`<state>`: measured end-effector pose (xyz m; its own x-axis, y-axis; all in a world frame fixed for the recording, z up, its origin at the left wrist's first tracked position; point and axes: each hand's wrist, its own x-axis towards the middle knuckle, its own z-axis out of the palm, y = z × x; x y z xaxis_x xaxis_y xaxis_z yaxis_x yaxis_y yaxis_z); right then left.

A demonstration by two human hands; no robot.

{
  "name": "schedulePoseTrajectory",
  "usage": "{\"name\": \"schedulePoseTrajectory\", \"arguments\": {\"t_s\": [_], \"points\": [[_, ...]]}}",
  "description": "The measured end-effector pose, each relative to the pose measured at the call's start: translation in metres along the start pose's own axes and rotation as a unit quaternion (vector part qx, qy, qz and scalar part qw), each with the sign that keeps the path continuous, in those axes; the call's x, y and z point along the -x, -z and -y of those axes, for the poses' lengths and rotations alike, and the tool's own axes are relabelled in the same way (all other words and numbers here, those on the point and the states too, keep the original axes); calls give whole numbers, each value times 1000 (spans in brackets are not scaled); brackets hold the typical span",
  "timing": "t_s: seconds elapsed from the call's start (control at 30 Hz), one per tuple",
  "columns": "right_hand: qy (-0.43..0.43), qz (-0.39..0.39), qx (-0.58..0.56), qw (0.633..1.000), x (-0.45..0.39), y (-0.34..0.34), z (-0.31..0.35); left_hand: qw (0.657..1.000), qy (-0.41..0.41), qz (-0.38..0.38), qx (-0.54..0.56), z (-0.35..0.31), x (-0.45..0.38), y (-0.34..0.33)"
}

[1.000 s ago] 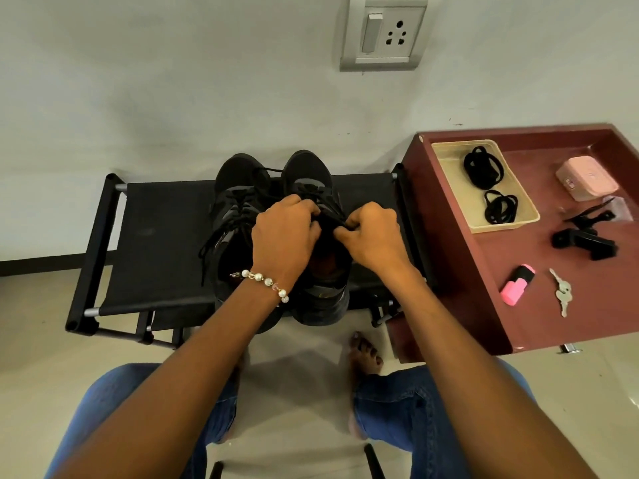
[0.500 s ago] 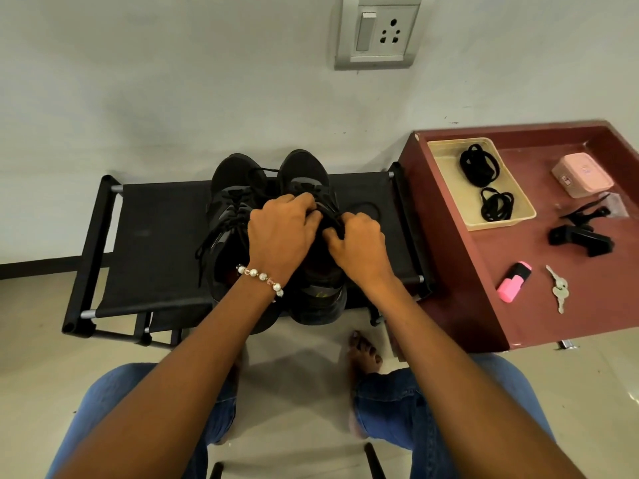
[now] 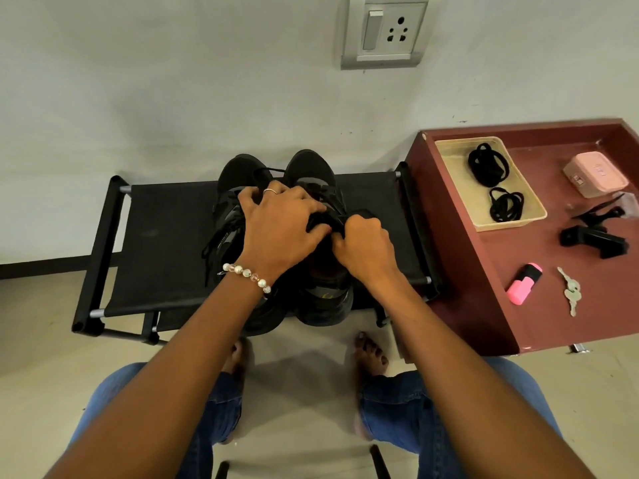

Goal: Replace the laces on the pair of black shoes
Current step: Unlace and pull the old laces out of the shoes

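Two black shoes stand side by side on a low black rack, toes toward the wall: the left shoe and the right shoe. My left hand, with a bead bracelet at the wrist, lies over the right shoe's lacing, fingers curled onto the black lace. My right hand is fisted and pinches the same lace at the shoe's right side. Two coiled black spare laces lie in a beige tray on the red table.
The red table at the right also carries a pink box, a black clip, a pink highlighter and keys. A wall with a socket is just behind the rack. My bare feet and knees are below.
Both hands shifted on the right shoe's laces; the left hand spread further over the shoe, and the right hand closed into a tighter fist beside it. The camera view drifted slightly.
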<state>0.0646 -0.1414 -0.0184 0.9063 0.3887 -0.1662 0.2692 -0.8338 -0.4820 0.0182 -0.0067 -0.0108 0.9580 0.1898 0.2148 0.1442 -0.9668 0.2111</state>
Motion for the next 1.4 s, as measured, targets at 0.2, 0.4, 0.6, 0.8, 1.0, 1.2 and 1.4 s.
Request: {"name": "schedulePoseTrajectory", "arguments": {"t_s": [0.2,0.4,0.6,0.8,1.0,1.2,1.4], "points": [[-5,-21,20,1000,2,4,-4,976,97,-54,188,-1,-5,1],[-29,-28,14,999,-2,7,-12,800,244,-65,545,-1,-10,6],[-24,-36,10,999,-2,6,-13,994,1,-1,109,-5,-8,0],[-27,-31,11,999,-3,6,-14,988,23,-77,135,-12,-6,-5],[-42,-24,-1,999,-4,6,-14,581,263,-108,762,-8,-20,22],[-60,-14,-18,998,-5,5,-17,790,161,-84,586,-5,-16,20],[-68,-6,-13,998,-5,6,-16,992,-44,-24,117,-18,-6,-9]]}}
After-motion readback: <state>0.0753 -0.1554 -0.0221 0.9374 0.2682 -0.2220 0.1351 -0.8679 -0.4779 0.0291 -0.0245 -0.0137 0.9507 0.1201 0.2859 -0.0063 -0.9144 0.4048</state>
